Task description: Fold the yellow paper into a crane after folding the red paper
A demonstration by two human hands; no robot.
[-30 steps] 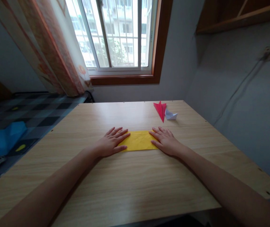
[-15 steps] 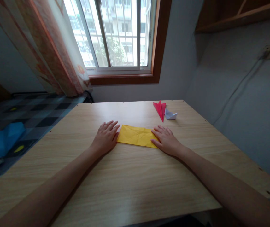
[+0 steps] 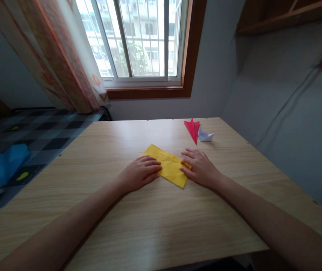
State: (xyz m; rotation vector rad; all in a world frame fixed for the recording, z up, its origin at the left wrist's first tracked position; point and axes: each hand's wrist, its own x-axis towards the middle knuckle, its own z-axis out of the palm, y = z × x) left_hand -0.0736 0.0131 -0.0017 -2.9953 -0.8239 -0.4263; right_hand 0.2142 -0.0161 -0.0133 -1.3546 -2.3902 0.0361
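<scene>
A creased, folded sheet of yellow paper (image 3: 170, 165) lies at a slant on the wooden table (image 3: 138, 222). My left hand (image 3: 142, 171) rests flat over its left part, fingers stretched out and pointing right, hiding the lower left edge. At the paper's right end is my right hand (image 3: 199, 165), its fingers spread and the thumb and a fingertip touching the corner there. Neither hand is closed round the paper.
Toward the table's far right lie a red paper plane (image 3: 192, 130) and a white paper boat (image 3: 205, 136). On the left, blue paper (image 3: 5, 163) sits on a checked bed (image 3: 45, 126). A wall stands along the right side.
The yellow paper has turned clockwise, its right end now nearer me. My left hand has moved right, from beside the left edge onto the paper. My right hand has shifted slightly.
</scene>
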